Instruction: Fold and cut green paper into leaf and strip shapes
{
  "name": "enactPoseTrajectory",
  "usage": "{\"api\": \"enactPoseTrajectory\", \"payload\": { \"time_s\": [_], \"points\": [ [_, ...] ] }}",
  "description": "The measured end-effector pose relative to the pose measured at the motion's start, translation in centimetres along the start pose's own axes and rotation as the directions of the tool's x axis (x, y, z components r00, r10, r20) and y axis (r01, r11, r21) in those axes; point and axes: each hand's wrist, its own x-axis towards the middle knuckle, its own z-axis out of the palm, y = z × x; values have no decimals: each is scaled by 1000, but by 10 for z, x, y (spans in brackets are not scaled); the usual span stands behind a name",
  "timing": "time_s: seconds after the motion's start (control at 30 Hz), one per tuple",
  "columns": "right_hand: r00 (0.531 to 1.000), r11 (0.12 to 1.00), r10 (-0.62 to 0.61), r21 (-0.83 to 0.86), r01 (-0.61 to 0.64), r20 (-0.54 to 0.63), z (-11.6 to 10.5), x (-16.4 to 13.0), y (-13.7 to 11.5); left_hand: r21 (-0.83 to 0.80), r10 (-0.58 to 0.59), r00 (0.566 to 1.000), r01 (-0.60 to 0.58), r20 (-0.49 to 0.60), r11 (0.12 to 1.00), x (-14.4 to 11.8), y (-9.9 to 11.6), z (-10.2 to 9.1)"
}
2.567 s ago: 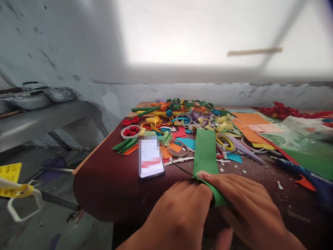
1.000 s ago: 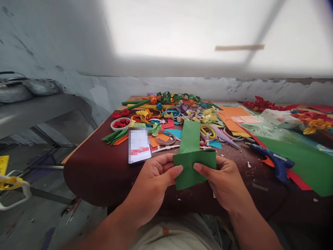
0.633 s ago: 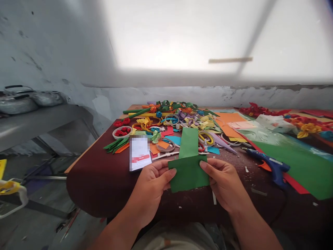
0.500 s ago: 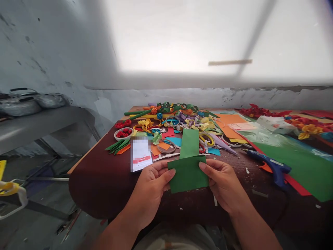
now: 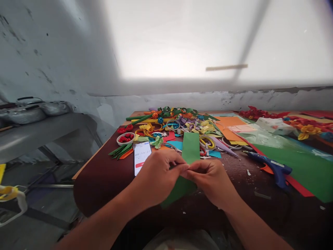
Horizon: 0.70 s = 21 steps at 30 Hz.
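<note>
Both hands meet over the near edge of the desk (image 5: 104,180): the left hand (image 5: 158,172) and the right hand (image 5: 208,178) have their fingertips pinched together on the top edge of a green paper strip (image 5: 190,149). Its far part lies flat on the desk, running toward the heap of coloured paper scraps (image 5: 182,121); its near part hangs below the hands, past the desk's edge. By the look of it, shaping this strip has only begun: the paper shows as one plain, smooth, matte green band, with no finished form yet. A phone (image 5: 142,152) lies just left of the hands, a blue glue gun (image 5: 270,166) well to the right.
</note>
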Motion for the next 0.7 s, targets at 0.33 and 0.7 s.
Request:
{"api": "enactPoseTrajectory", "payload": {
  "time_s": [0.33,0.7],
  "points": [
    [978,942,-171,-309,128,-116,-23,18,-5,336,73,963,19,-260,942,17,-94,-78],
    [824,768,-536,-512,385,-185,-38,120,-48,735,142,990,-111,21,669,9,-157,-102]
  ]
}}
